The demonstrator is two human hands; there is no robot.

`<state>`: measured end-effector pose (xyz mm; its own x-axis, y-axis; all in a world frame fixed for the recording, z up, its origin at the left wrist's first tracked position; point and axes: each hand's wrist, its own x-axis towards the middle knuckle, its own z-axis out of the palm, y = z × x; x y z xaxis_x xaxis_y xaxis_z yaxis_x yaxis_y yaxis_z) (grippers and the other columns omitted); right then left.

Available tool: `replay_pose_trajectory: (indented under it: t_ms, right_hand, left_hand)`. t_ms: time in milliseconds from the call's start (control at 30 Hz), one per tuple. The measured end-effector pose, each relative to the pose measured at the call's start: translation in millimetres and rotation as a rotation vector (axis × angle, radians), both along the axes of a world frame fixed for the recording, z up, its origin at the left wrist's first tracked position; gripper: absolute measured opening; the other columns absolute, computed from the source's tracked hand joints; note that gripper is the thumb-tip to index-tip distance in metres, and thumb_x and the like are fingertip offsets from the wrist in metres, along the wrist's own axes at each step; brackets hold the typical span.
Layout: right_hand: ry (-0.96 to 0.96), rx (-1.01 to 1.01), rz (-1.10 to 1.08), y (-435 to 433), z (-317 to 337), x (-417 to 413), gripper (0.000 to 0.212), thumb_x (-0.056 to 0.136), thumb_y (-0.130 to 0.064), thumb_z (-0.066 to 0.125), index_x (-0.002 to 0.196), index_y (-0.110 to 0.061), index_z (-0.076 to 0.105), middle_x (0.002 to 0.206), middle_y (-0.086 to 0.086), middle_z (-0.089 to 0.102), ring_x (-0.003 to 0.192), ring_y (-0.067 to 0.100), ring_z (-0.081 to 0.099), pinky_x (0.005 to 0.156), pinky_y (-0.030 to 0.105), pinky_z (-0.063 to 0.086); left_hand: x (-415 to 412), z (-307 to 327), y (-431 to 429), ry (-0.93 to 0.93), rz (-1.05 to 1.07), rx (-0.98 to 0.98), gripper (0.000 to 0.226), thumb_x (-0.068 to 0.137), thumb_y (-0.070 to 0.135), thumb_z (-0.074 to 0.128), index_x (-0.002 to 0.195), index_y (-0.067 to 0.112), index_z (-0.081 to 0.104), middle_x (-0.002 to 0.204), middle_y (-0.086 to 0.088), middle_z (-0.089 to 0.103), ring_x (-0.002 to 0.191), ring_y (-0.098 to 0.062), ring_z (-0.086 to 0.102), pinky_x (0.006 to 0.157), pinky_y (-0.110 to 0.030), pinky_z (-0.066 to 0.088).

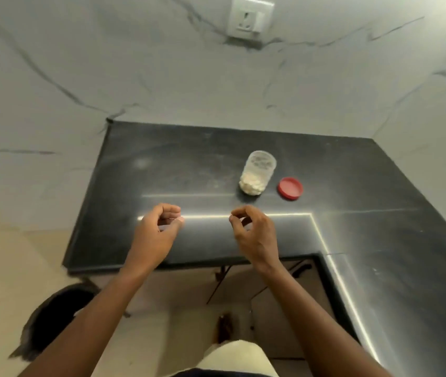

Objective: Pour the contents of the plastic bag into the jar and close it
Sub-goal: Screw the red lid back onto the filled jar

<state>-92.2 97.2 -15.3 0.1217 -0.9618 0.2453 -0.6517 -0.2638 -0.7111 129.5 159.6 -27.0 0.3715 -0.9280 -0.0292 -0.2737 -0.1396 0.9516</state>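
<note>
Both forearms reach forward from the bottom of the view, over the near edge of the dark bench (189, 159); the left hand (159, 229) is half curled, thumb and forefinger pressed together on something thin and pale that I cannot make out; the right hand (251, 229) is likewise curled, thumb and forefinger tips close, with nothing visible between them. No plastic bag shows clearly anywhere, so whether either hand pinches a scrap of it I cannot tell. Beyond the right hand, apart from it, stands the clear jar (257, 172), upright and open, with pale white pieces filling its lower part; the pouring looks done. Just to the right of the jar, not touching it, lies the red lid (290, 188), flat on the bench, probably set there for an easy pick-up; closing seems the step left.
</note>
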Motion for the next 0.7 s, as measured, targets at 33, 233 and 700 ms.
replay_pose_trajectory:
  t_ms: [33,233,700]
  right_hand:
    - [-0.001,-0.010,-0.023,-12.6,-0.5,-15.1,0.003,0.093,-0.021,0.073,0.096,-0.019,0.075,0.087,-0.007,0.074,0.074,0.004,0.065,0.066,0.027,0.056]
    - [0.024,-0.022,-0.065,-94.9,-14.1,-92.2,0.011,0.089,-0.008,0.072,0.093,-0.018,0.074,0.093,-0.005,0.072,0.085,0.009,0.066,0.072,0.032,0.058]
    - [0.770,0.487,0.180,-253.8,-28.8,-144.6,0.073,0.081,-0.040,0.068,0.150,-0.039,0.044,0.154,0.014,0.041,0.139,0.040,0.043,0.108,0.053,0.045]
  left_hand:
    - [-13.7,2.2,-17.2,-0.010,-0.025,-0.002,0.013,0.095,0.020,0.075,0.104,0.027,0.070,0.102,0.007,0.074,0.097,-0.006,0.069,0.082,-0.021,0.053]
    - [-87.1,1.7,-111.8,-0.021,-0.105,0.015,0.043,0.088,0.031,0.083,0.125,0.028,0.061,0.120,0.012,0.066,0.112,-0.008,0.063,0.088,-0.025,0.049]
    - [-161.1,-23.0,-222.0,-0.001,-0.116,0.061,0.118,0.058,0.036,0.103,0.153,0.025,0.034,0.149,0.000,0.052,0.137,-0.020,0.053,0.114,-0.042,0.048]
